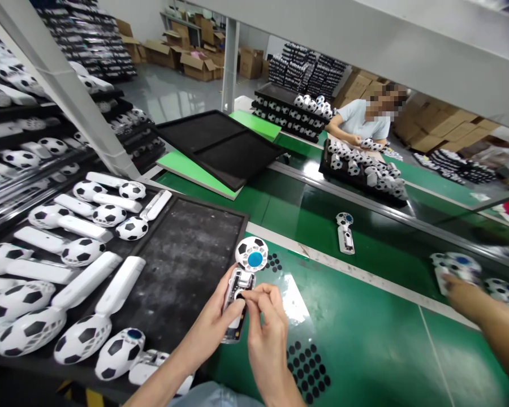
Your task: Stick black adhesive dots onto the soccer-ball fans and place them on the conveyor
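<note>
I have one football-patterned device (245, 278) in front of me, above where the black tray (182, 254) meets the green worktop (373, 316). Two patches of black dots (312, 370) lie on the worktop; one other device (345, 240) lies alone beyond the pale rail. Mine is glossy white plastic, its round head bearing one blue disc, its long handle open. My left hand (214, 319) curls around that handle; my right hand (267, 325) is closed to a pinch at its cavity, though I can't tell whether it grips anything small.
</note>
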### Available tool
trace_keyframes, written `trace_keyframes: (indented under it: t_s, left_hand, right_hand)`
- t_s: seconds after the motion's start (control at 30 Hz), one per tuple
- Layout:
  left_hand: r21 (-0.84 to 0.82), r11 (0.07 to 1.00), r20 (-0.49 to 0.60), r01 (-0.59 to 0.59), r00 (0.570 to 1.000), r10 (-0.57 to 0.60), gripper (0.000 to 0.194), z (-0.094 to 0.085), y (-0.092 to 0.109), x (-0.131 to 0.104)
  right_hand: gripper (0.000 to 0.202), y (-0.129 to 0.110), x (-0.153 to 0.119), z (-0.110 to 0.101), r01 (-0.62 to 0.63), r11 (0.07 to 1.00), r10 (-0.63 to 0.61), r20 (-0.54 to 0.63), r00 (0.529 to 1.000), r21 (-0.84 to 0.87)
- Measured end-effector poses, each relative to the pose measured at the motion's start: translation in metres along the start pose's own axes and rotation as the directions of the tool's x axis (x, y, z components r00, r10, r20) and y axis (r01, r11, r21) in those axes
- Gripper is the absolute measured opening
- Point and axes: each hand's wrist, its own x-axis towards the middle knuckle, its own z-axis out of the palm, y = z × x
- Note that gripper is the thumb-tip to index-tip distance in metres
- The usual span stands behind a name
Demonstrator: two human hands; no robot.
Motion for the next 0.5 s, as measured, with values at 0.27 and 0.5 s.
trace_keyframes:
  t_s: [0.27, 0.5]
  left_hand:
    - [-0.079, 0.997, -0.088, -0.006, 0.996, -0.001, 0.066, -0.001, -0.005, 0.005]
    - [-0.209, 0.977, -0.183, 0.051, 0.979, -0.09, 0.056, 0.002, 0.011, 0.006]
  right_hand:
    - [0.046, 0.007, -0.01, 0.003, 0.004, 0.994, -0.01, 0.049, 0.999, 0.108]
    - [0.044, 0.014, -0.029, 0.014, -0.246, 0.931, 0.253, 0.01, 0.967, 0.271]
